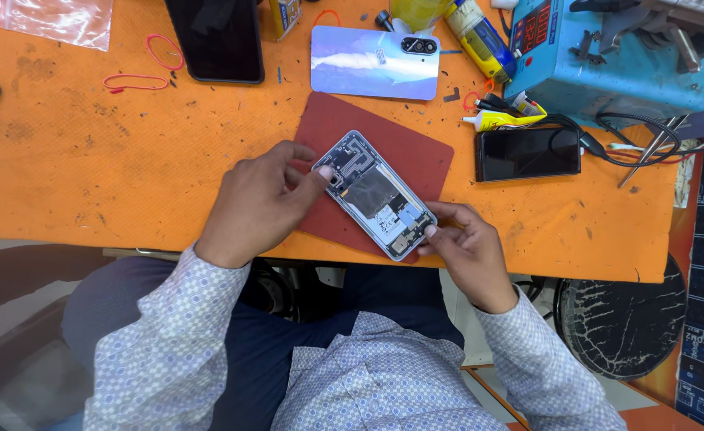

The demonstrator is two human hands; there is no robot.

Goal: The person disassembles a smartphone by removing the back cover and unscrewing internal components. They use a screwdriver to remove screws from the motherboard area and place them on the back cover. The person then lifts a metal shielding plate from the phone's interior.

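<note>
At frame centre my left hand (256, 203) pinches the top corner of the opened phone (376, 194), and my right hand (467, 247) grips its lower end. I see it lying tilted on the dark red mat (416, 152) on the orange table (88, 160).

Probably a phone-repair workshop: opened phone (375, 195), blue heating station (607, 64), stained orange bench (88, 160).
</note>
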